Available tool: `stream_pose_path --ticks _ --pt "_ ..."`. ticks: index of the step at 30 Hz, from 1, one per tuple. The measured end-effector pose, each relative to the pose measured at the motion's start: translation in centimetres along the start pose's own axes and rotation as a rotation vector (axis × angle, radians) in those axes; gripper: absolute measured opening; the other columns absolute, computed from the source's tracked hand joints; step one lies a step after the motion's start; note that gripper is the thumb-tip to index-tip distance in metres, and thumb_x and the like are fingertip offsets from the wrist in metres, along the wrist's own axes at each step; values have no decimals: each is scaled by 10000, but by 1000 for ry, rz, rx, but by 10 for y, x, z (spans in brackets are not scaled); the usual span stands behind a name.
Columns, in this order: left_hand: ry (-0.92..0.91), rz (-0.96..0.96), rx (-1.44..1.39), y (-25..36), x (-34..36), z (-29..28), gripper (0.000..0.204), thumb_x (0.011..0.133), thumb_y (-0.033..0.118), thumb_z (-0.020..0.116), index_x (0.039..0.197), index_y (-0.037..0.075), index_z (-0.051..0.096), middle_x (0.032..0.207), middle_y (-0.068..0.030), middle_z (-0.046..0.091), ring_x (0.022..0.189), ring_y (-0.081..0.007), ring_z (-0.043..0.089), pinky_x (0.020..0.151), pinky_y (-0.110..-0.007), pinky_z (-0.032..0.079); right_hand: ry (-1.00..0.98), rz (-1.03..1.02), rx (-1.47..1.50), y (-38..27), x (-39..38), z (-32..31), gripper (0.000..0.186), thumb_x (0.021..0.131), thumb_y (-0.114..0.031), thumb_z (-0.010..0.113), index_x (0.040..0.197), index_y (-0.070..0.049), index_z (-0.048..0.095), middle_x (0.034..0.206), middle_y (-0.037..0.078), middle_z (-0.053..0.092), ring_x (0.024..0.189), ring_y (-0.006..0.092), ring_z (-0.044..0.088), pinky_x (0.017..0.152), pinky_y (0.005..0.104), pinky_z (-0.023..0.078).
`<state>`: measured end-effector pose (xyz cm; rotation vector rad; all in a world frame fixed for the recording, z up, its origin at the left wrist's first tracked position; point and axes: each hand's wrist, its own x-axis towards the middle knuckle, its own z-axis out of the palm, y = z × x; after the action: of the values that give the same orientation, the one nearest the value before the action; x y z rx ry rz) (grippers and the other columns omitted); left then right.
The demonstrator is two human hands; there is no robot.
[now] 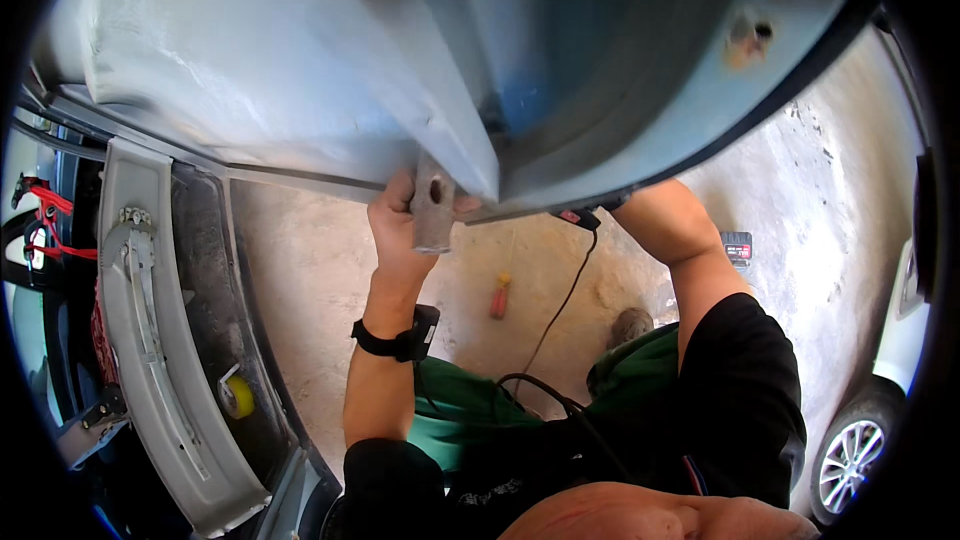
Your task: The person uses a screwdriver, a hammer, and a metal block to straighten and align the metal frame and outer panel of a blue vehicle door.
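Observation:
A large pale blue-grey car body panel (250, 60) with a raised rib fills the upper view. At its lower edge my left hand (392, 218) is closed around a worn grey metal block (433, 215) with a round hole through it. The block's top end rests against the rib's end. My right arm reaches under the panel's edge, and only the wrist side of my right hand (640, 208) shows; its fingers are hidden. Just left of it, the end of a red-and-black corded tool (578, 219) peeks out under the edge, with a black cable hanging down.
A screwdriver (500, 297) with a red and yellow handle lies on the concrete floor (300, 250). A small dark red-and-black box (738, 248) sits right of my arm. Left are a grey trim panel (150, 270) and yellow tape roll (237, 397). A car wheel (850, 460) stands lower right.

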<state>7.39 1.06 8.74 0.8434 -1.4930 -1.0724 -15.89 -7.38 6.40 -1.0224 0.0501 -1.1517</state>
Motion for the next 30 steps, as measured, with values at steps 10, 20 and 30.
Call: stream_pose_path --ticks 10,20,30 --pt "31 142 203 -6 -5 19 79 901 16 679 958 -13 633 823 7 618 777 -68 546 704 -231 471 -13 -30 118 -14 0 6 445 957 -349 614 1226 4 590 1141 132 649 985 199 642 866 396 556" --pt "72 13 72 -38 -1 15 428 918 201 718 1241 3 519 950 6 587 718 -37 494 538 -180 363 -22 -59 53 -38 -11 18 633 897 -271 695 1416 -22 433 1360 139 519 1220 212 517 1012 408 464" --pt "88 -46 -31 -15 5 25 206 956 136 645 1080 -27 623 905 -10 638 771 -63 535 701 -229 433 -190 -112 -755 -43 -19 8 946 495 -312 995 1278 -12 555 1187 113 639 1107 209 583 914 362 500"
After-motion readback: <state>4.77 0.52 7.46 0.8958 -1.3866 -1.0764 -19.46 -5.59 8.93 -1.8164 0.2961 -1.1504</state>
